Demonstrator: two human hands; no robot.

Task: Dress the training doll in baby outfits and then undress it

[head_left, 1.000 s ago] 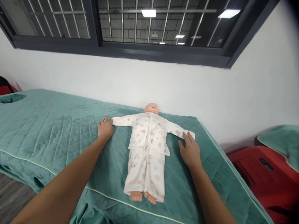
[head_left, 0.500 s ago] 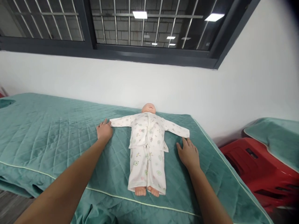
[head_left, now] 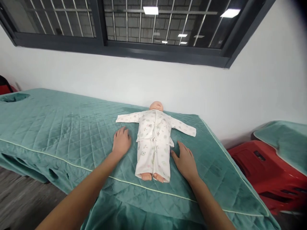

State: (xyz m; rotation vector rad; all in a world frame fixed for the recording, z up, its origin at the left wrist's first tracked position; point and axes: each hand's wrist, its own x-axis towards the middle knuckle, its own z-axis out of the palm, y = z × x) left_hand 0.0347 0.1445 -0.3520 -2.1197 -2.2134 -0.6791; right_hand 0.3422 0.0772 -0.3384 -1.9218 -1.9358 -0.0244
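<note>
Doll (head_left: 154, 134) lies face up between two empty hands. Fingers of the left hand (head_left: 122, 140) are loosely bent, holding nothing; the printed jacket (head_left: 155, 126) is at 3 o'clock from them, its nearer sleeve (head_left: 128, 118) at 12. Fingers of the right hand (head_left: 185, 161) are parted, thumb well out — also holding nothing — and this hand is the nearer, its thumb just beside the trousers (head_left: 153, 156) at 9 o'clock. Its long axis runs from head (head_left: 156, 105) at 12 to feet (head_left: 146, 176) at 6 — on the green quilted bed (head_left: 72, 127).
</note>
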